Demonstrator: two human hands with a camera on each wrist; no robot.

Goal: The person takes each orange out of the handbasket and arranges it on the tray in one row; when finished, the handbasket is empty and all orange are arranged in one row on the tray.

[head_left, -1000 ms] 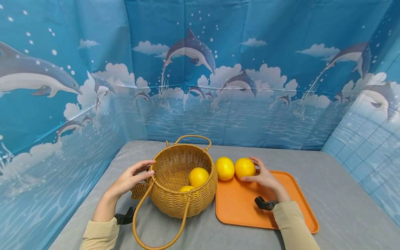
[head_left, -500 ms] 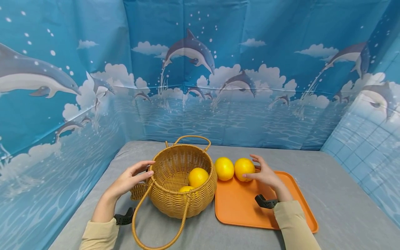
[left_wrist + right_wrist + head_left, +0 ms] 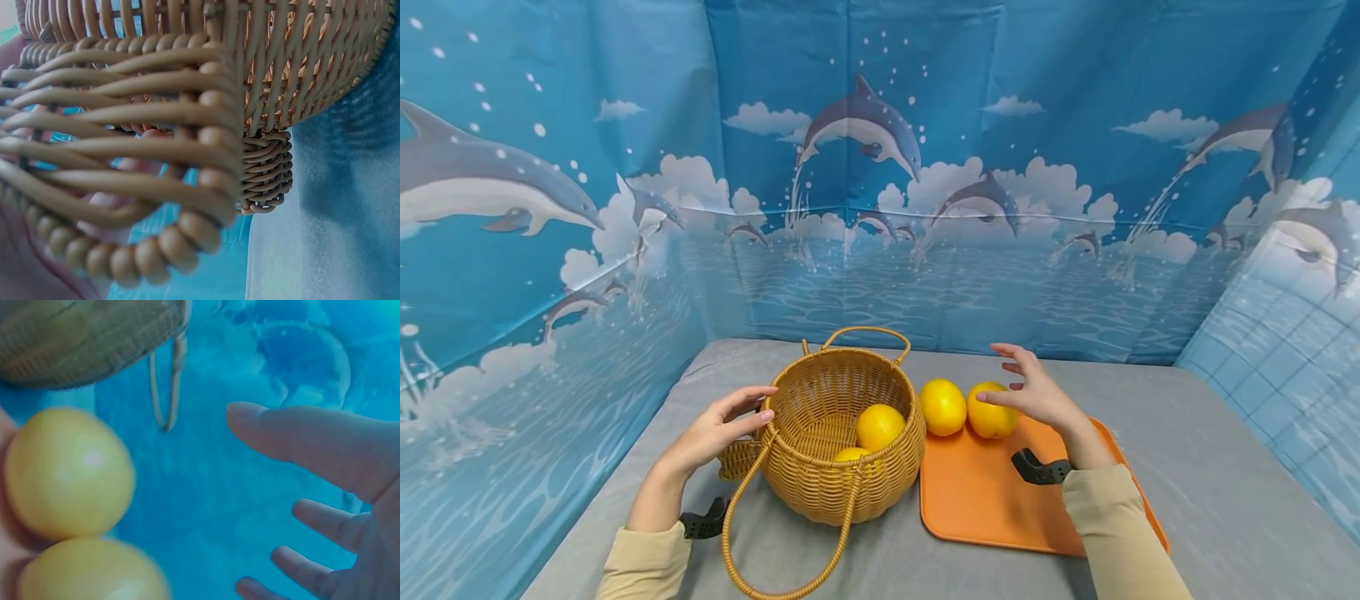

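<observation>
A round wicker basket (image 3: 842,492) stands left of the middle, with two yellow-orange oranges (image 3: 880,427) visible inside. My left hand (image 3: 715,433) holds the basket's left side, fingertips and thumb at the rim; in the left wrist view the weave (image 3: 156,112) hides much of that hand. Two more oranges lie side by side at the far left end of the orange tray: a left one (image 3: 943,407) by the basket and a right one (image 3: 992,410). Above the right one, my right hand (image 3: 1037,396) is raised with fingers and thumb spread, holding nothing.
The orange tray (image 3: 977,500) lies right of the basket on a grey-covered table (image 3: 1240,483). One basket handle (image 3: 790,593) droops toward the front edge; the other handle (image 3: 868,330) stands at the back. A dolphin-print curtain (image 3: 880,275) surrounds the table's back and sides.
My right hand has let go of the right orange and lifted up off it, its fingers spreading. That orange stays on the tray. My left hand stays at the basket's rim.
</observation>
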